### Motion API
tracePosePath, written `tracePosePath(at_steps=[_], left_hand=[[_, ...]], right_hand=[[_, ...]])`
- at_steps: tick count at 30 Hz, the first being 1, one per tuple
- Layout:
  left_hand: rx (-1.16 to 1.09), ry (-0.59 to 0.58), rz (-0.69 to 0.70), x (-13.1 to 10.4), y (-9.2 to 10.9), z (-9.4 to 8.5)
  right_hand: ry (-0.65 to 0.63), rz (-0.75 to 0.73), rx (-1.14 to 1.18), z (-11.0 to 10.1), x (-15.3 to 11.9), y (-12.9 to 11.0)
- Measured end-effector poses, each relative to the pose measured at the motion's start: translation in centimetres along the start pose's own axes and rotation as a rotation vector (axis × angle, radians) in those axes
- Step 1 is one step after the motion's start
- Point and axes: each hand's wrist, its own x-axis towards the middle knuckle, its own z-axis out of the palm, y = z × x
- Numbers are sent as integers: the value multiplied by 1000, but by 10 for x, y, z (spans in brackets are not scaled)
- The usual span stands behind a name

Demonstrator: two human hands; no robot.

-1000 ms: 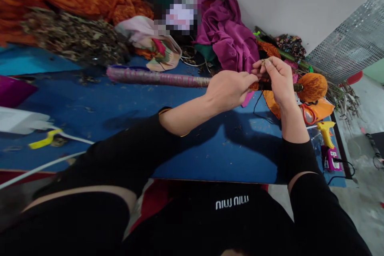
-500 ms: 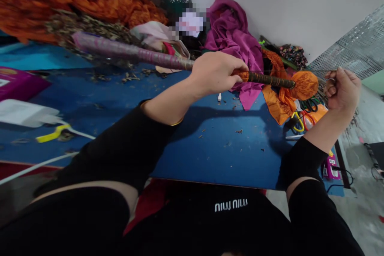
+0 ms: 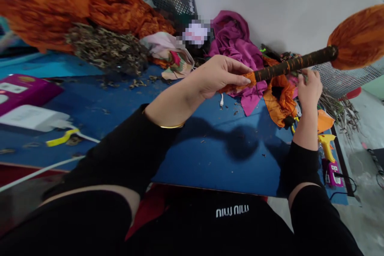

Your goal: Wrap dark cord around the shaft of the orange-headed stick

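Cloth-headed stick (image 3: 295,65): raised above the blue surface (image 3: 195,156), slanting up to the right in the head view; dark, ringed with thin orange lines.
Bulb: bulging orange cloth (image 3: 358,38) at the stick's far right end, reaching the picture's edge.
Wrap: orange band (image 3: 252,78) around the stick beside the left hand (image 3: 223,74).
Left hand: closed around the orange-wrapped part, thumb lying along it; gold bracelet (image 3: 172,126) at the wrist.
Right hand: near the surface's right end, below the stick in view, fingers (image 3: 315,77) bent; whether it pinches anything, I cannot tell.
Between the hands: orange fabric piece (image 3: 276,106) on the surface, magenta cloth (image 3: 231,40) farther back.
Right edge: yellow glue gun (image 3: 327,146) just beyond the forearm, near a purple power strip (image 3: 333,175).
Left end: white adapter (image 3: 36,118), with a purple socket box (image 3: 27,90) just behind it and a yellow tag (image 3: 61,139) near its cable.
Back left: heaped orange cloth (image 3: 105,4) behind dried plant matter (image 3: 105,50), beside a floral cloth (image 3: 172,58).
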Motion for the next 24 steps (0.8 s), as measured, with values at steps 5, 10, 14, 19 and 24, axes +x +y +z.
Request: tracePosePath(at_steps=[5, 10, 14, 19, 24], left_hand=[[-364, -72, -128, 1, 0, 1], [-546, -21, -169, 5, -1, 3], [-555, 3, -185, 8, -5, 8], [-533, -64, -176, 10, -9, 24], [-474, -30, -167, 12, -11, 39]], right_hand=[[-363, 96, 409, 54, -30, -87], [-419, 196, 486, 68, -50, -136], [-62, -5, 387, 63, -53, -145], [-48, -33, 623, 78, -56, -133], [-66, 216, 677, 79, -56, -121]])
